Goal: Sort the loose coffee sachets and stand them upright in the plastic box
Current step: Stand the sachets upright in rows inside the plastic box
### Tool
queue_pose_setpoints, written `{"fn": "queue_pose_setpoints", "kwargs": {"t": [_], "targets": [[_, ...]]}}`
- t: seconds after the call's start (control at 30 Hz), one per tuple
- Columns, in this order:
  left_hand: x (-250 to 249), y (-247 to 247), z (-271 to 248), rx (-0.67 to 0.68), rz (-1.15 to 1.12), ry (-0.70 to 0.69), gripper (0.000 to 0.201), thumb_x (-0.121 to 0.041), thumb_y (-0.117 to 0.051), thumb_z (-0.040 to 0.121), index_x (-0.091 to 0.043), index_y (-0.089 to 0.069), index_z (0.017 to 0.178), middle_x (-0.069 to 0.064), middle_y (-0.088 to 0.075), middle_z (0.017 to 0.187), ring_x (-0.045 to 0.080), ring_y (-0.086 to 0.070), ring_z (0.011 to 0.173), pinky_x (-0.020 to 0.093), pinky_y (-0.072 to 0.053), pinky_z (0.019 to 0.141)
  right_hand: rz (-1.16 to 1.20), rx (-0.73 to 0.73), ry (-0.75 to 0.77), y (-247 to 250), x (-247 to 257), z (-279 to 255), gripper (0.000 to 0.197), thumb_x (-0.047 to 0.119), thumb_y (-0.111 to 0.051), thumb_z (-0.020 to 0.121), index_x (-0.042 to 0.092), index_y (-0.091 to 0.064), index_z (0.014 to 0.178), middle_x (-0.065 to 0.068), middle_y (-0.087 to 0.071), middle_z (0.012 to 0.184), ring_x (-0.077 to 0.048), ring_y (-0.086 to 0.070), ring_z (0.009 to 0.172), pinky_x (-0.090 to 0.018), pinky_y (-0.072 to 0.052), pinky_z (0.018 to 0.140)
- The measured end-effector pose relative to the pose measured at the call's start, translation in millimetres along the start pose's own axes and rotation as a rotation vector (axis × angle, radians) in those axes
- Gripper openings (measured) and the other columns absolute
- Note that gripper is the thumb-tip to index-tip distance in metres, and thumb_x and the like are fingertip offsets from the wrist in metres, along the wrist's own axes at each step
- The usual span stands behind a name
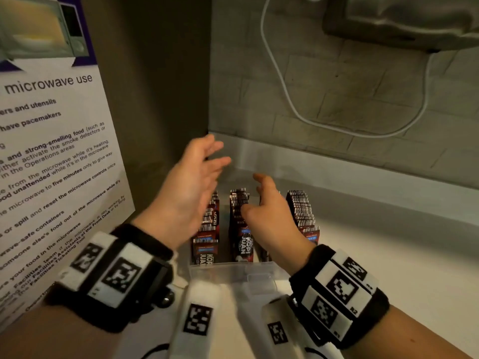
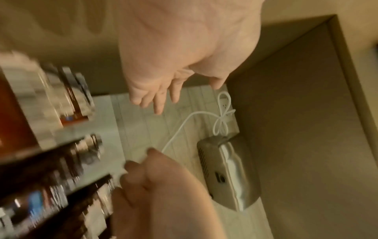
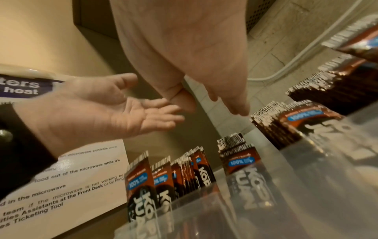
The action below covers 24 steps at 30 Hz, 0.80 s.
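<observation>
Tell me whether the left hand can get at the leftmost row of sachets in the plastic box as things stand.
Probably yes. The left hand hovers open and empty just above the leftmost row of sachets, which stands upright in the open-topped plastic box. The right hand is over the neighbouring rows, not in the way.

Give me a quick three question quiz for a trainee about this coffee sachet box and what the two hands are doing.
1. True or false: the left hand grips a sachet.
2. How do the coffee sachets sit in the plastic box? A) flat in a heap B) upright in rows C) scattered on the counter
3. Fill in: the notice on the left wall concerns ______ use.

Key: 1 false, its fingers are spread and hold nothing. 2 B. 3 microwave.
</observation>
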<state>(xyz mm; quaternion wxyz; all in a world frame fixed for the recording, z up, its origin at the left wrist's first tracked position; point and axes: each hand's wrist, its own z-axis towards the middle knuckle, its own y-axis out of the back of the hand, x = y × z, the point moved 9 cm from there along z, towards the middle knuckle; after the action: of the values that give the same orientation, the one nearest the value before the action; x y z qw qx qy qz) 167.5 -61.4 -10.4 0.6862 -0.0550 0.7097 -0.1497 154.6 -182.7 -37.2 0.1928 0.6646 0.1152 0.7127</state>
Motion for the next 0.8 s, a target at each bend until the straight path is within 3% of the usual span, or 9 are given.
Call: {"fn": "queue_pose_setpoints", "kwargs": {"t": [0.07,0.1,0.2,0.33,0.47,0.6,0.73,0.8], "targets": [[-3.0,29.2,-2.3,-0.069,0.044,-0.049,0.035,-0.029,-0.041,0.097,-0.021,-0.057,0.127,0.005,-0.064,0.125,0.011,-0.051,0.122,0.029,-0.029,0.11,-0.005,-0.056,0.068,7.5,8.6,-3.0,0.054,-0.003,-0.052,0.088,0.017,-0.041,0.137,0.005,-0.051,0.118,-0.012,-0.055,0.103,-0.021,-0.044,0.081],[1.3,44.0,-3.9,-0.12,0.08,-0.05,0.031,-0.019,-0.044,0.094,-0.021,-0.06,0.121,0.004,-0.066,0.12,0.011,-0.054,0.116,0.028,-0.033,0.104,-0.001,-0.061,0.095,8.7,12.9,-5.1,0.045,-0.002,-0.053,0.087,0.017,-0.049,0.128,0.004,-0.056,0.114,-0.013,-0.057,0.103,-0.022,-0.047,0.081],[29.4,80.5,-10.8,-0.251,0.233,0.007,0.032,0.001,-0.05,0.083,-0.024,-0.063,0.098,0.0,-0.064,0.098,0.018,-0.053,0.094,0.033,-0.037,0.082,-0.018,0.088,0.121,-7.0,18.1,-12.2,0.023,0.003,-0.063,0.082,0.016,-0.063,0.102,0.004,-0.059,0.087,-0.013,-0.057,0.077,-0.031,-0.052,0.072],[61.8,93.1,-17.7,-0.245,0.3,0.088,0.022,-0.003,-0.06,0.086,-0.024,-0.064,0.092,-0.003,-0.058,0.078,0.013,-0.051,0.071,0.029,-0.038,0.065,-0.082,0.318,0.135,-41.7,14.6,-21.1,0.039,0.012,-0.081,0.07,0.02,-0.062,0.104,0.01,-0.055,0.088,-0.005,-0.054,0.073,-0.024,-0.051,0.067],[70.7,88.8,-17.6,-0.191,0.327,0.074,0.014,-0.007,-0.066,0.086,-0.018,-0.073,0.09,0.001,-0.066,0.079,0.006,-0.05,0.061,0.023,-0.037,0.056,-0.228,0.318,0.21,-58.7,10.6,-18.9,0.036,0.01,-0.076,0.075,0.016,-0.061,0.106,0.004,-0.06,0.095,-0.011,-0.057,0.085,-0.027,-0.051,0.079],[70.8,86.1,-18.3,-0.192,0.346,0.06,0.012,-0.009,-0.065,0.088,-0.016,-0.075,0.09,0.001,-0.07,0.083,0.002,-0.049,0.056,0.023,-0.036,0.054,-0.204,0.309,0.206,-61.9,6.3,-15.8,0.024,0.006,-0.07,0.08,0.017,-0.061,0.098,0.01,-0.058,0.086,-0.001,-0.054,0.074,-0.011,-0.045,0.066],[66.0,84.4,-20.4,-0.207,0.4,-0.002,0.013,-0.015,-0.067,0.088,-0.024,-0.076,0.085,-0.007,-0.068,0.081,-0.002,-0.051,0.057,0.019,-0.036,0.054,-0.214,0.271,0.224,-59.2,3.3,-11.3,0.027,0.001,-0.067,0.081,0.024,-0.057,0.088,0.014,-0.055,0.08,0.0,-0.052,0.074,-0.013,-0.044,0.068],[64.7,82.8,-22.0,-0.214,0.397,0.0,0.014,-0.018,-0.064,0.089,-0.025,-0.076,0.085,-0.015,-0.067,0.074,-0.006,-0.051,0.055,0.02,-0.036,0.055,-0.168,0.257,0.205,-54.6,2.0,-8.9,0.03,-0.002,-0.066,0.081,0.027,-0.056,0.08,0.009,-0.058,0.081,-0.01,-0.057,0.078,-0.024,-0.051,0.074]]}}
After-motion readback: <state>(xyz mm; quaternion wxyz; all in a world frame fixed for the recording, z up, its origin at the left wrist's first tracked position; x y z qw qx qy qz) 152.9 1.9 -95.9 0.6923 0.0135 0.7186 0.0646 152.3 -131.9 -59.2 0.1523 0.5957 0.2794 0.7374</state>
